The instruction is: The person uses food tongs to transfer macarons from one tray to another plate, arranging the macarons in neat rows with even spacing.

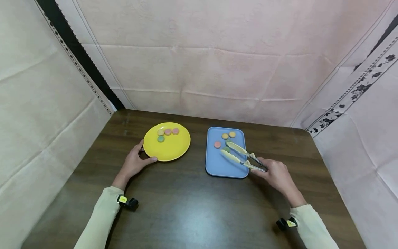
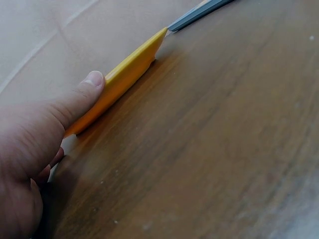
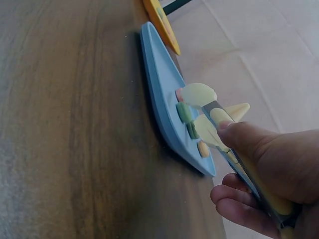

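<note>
My left hand [image 1: 135,163] holds the lower left rim of a yellow plate [image 1: 168,151], thumb along the near edge. On the plate lie a yellow macaron [image 1: 160,132], a green macaron [image 1: 160,139] and two pink macarons [image 1: 171,131]. With my right hand [image 1: 276,174] I grip tongs [image 1: 244,165] with pale tips, which stand apart over a blue tray [image 1: 217,169]. Close to the tips are two green macarons [image 3: 184,112], one partly covered by a tip in the head view. A pink macaron [image 1: 217,145] and two yellow macarons [image 1: 228,135] also lie in the tray.
The brown wooden table [image 1: 174,204] carries both plate and tray, which stand apart from each other. Pale cloth [image 1: 199,76] hangs behind the table and along both sides. Each wrist wears a small black camera [image 1: 132,204].
</note>
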Available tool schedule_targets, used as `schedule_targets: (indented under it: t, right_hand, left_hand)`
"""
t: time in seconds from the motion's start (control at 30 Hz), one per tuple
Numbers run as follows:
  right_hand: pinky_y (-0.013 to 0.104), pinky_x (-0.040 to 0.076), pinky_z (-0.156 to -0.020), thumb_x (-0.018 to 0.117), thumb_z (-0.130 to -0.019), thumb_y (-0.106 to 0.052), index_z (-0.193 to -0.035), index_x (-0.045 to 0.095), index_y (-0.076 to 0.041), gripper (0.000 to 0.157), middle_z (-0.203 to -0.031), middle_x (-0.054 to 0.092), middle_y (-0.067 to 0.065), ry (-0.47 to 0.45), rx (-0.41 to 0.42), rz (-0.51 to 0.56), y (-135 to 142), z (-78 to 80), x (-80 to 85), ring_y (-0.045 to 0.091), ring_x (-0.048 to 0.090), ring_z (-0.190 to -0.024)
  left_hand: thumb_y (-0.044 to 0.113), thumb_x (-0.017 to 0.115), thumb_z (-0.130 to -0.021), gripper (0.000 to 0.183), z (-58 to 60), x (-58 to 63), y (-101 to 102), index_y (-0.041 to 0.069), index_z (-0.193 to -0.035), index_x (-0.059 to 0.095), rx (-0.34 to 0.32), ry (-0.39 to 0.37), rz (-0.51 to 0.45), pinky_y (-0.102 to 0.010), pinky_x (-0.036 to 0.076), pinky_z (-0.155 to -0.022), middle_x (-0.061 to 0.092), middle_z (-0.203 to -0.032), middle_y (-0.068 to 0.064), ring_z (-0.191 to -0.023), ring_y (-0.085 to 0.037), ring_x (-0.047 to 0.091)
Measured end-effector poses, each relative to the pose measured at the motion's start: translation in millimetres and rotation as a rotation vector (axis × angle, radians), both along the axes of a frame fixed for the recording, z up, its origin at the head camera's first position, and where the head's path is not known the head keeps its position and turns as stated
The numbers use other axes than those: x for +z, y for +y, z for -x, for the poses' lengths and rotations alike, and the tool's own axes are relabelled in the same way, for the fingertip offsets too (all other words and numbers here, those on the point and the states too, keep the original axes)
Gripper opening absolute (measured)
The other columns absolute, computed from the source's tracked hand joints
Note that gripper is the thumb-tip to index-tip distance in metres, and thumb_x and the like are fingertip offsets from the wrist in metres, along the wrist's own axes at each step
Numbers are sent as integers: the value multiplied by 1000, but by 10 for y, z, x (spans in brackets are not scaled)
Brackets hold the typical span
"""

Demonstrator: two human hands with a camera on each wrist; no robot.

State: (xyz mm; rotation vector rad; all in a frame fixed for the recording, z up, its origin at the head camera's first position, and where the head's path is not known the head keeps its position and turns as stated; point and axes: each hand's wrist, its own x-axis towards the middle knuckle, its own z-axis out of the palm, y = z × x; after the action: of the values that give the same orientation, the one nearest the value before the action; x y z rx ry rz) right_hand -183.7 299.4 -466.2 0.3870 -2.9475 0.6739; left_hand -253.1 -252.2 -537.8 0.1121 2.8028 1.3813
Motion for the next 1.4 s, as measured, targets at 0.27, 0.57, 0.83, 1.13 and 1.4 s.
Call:
schedule_targets:
  t: [0.27,0.57,0.83,1.13,1.4]
  right_hand:
    - [28,39,-50,81,-90,-36,-127,72,-4,50,-77,57,1,-59,-28,5,14,4,-60,15,46,-60]
    - [28,39,-49,80,-90,-35,-129,71,-4,51,-76,55,2,-79,-41,3,12,1,-71,15,44,-59]
    - [28,37,-51,80,-91,-34,-127,72,-4,47,-80,58,2,-70,-36,-5,1,-22,-63,15,44,-61]
    - [28,37,-50,77,-93,-35,-129,71,-4,48,-73,52,0,-82,-43,-6,-3,-31,-45,15,43,-59]
    - [27,36,-51,76,-94,-37,-129,71,-4,48,-74,54,0,-65,-32,-12,-15,-17,-65,14,43,-59]
  left_hand:
    - [59,83,-79,122,-5,-3,-8,2,-163,16,-14,23,-2,-61,32,-115,41,-154,-27,-140,-41,41]
    - [58,83,-79,122,-13,19,8,2,-163,15,-8,12,-3,-61,30,-116,43,-152,-26,-141,-42,39]
    - [57,83,-79,121,-15,20,13,2,-163,15,-12,15,-4,-61,29,-117,39,-156,-27,-142,-41,40]
    - [56,83,-80,120,-11,38,17,1,-163,15,-13,11,2,-61,29,-117,41,-154,-27,-142,-42,39]
    - [58,83,-80,121,-10,24,10,1,-163,15,-11,15,6,-61,30,-116,37,-157,-27,-142,-42,39]
